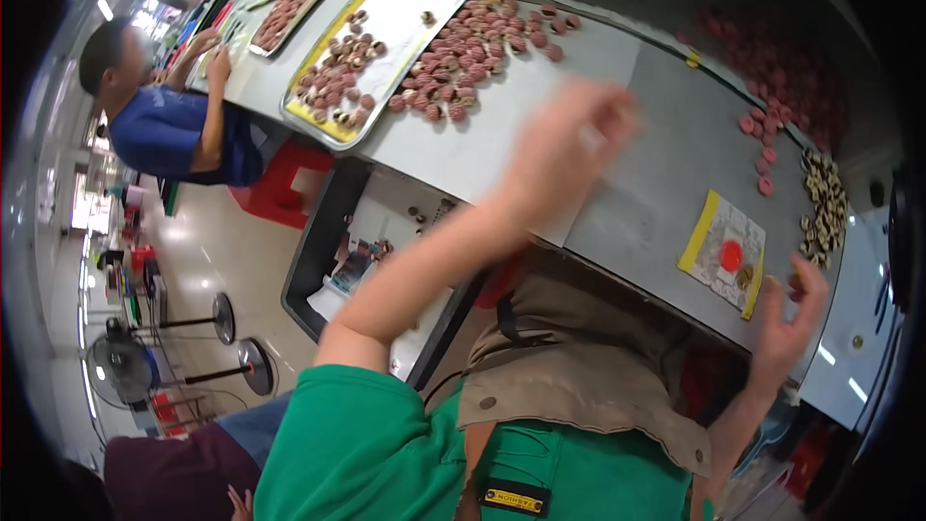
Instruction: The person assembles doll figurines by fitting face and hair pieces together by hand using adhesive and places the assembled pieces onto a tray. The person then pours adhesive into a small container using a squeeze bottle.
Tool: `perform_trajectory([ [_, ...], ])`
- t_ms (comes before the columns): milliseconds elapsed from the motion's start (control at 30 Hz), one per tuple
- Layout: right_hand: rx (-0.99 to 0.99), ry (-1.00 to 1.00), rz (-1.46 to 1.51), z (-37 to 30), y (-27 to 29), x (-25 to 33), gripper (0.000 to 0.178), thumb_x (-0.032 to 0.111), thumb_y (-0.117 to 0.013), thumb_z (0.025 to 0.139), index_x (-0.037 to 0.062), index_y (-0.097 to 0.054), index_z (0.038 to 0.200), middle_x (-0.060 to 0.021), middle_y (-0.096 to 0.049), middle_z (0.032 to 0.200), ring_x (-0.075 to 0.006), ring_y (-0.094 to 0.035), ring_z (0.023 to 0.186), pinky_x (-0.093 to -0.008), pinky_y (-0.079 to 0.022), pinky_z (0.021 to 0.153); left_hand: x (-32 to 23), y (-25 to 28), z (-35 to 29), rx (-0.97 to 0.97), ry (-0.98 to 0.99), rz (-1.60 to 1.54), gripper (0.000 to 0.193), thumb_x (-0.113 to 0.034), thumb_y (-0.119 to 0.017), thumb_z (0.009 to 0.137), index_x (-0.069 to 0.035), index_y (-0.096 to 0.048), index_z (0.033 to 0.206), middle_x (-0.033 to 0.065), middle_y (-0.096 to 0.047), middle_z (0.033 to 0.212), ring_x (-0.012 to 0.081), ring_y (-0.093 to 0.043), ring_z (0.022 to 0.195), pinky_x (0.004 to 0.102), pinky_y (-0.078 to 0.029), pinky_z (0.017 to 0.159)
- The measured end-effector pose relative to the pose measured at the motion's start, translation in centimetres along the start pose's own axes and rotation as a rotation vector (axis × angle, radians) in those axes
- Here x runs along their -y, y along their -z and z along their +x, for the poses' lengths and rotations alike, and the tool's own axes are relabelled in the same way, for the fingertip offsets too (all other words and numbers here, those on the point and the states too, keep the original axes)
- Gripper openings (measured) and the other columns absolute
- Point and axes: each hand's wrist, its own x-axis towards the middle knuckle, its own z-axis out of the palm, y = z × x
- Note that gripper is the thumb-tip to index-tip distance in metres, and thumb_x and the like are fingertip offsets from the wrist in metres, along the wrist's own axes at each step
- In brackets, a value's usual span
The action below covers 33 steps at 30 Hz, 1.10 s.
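Note:
My left hand (579,140) is raised over the grey worktable (627,193), smeared by motion, so its finger pose is unclear. Near the table's right front edge, my right hand (786,328) has its fingers curled around a small dark reddish piece (796,289). Just left of it lies a pale patterned sheet (719,241) with yellow strips along its edges. On that sheet rest a bright red round spot (731,255) and a small brownish round piece (744,277). A heap of bumpy pinkish-red round pieces (473,48) spreads beyond my left hand.
A metal tray (333,140) holds more round pieces. Pink pieces (767,125) and black-and-cream pieces (823,207) lie at the right. Below the table edge is a dark bin (313,265). A person in blue (183,135) works at the far left, near a red stool (285,188).

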Motion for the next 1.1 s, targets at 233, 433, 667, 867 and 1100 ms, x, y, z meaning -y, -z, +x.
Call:
perform_trajectory([
  [233, -0.006, -0.191, -0.161, 0.3, 2.5, -7.7, 0.032, 0.015, -0.057, 0.092, 0.0076, -0.056, 0.123, -0.0099, -0.054, 0.114, -0.0212, -0.051, 0.092, -0.0315, -0.044, 0.079, 15.0, 16.4, 2.0, 0.132, 0.374, 1.006, 0.023, -0.023, -0.059, 0.089, -0.003, -0.065, 0.099, 0.0158, -0.067, 0.098, 0.0303, -0.063, 0.095, 0.0373, -0.048, 0.082],
  [433, 0.046, -0.246, -0.060, 3.1, 0.9, -9.9, 0.031, 0.009, -0.058, 0.089, 0.0059, -0.056, 0.120, -0.0094, -0.054, 0.113, -0.0213, -0.053, 0.085, -0.0298, -0.045, 0.077, 11.4, 5.5, 6.1, 0.016, 0.012, 0.803, 0.020, -0.012, -0.056, 0.088, -0.008, -0.066, 0.105, 0.0118, -0.063, 0.096, 0.0287, -0.056, 0.094, 0.0399, -0.045, 0.080],
  [667, 0.047, -0.239, -0.025, 3.5, 1.9, -11.7, 0.035, 0.008, -0.061, 0.086, 0.0071, -0.057, 0.120, -0.0102, -0.055, 0.111, -0.0208, -0.054, 0.089, -0.0293, -0.046, 0.077, 1.4, -17.9, 11.9, 0.407, -0.178, -0.080, 0.027, -0.017, -0.064, 0.085, -0.009, -0.061, 0.110, 0.0106, -0.059, 0.104, 0.0237, -0.060, 0.087, 0.0352, -0.049, 0.074],
  [867, 0.051, -0.140, -0.062, 3.4, 1.5, -15.8, 0.033, 0.010, -0.062, 0.085, 0.0081, -0.058, 0.118, -0.0105, -0.056, 0.111, -0.0230, -0.055, 0.093, -0.0300, -0.047, 0.078, 2.9, -26.2, 12.4, 0.394, -0.135, -0.049, 0.020, -0.017, -0.066, 0.086, -0.004, -0.061, 0.100, 0.0122, -0.057, 0.098, 0.0223, -0.060, 0.081, 0.0336, -0.048, 0.070],
  [1100, 0.047, -0.262, -0.039, 3.2, 2.1, -17.2, 0.028, 0.010, -0.063, 0.085, 0.0069, -0.059, 0.112, -0.0089, -0.058, 0.109, -0.0245, -0.057, 0.095, -0.0330, -0.047, 0.079, 0.5, -20.9, 8.4, 0.520, -0.098, 0.053, 0.017, -0.010, -0.063, 0.088, -0.003, -0.061, 0.104, 0.0089, -0.054, 0.090, 0.0176, -0.055, 0.074, 0.0291, -0.045, 0.068],
])
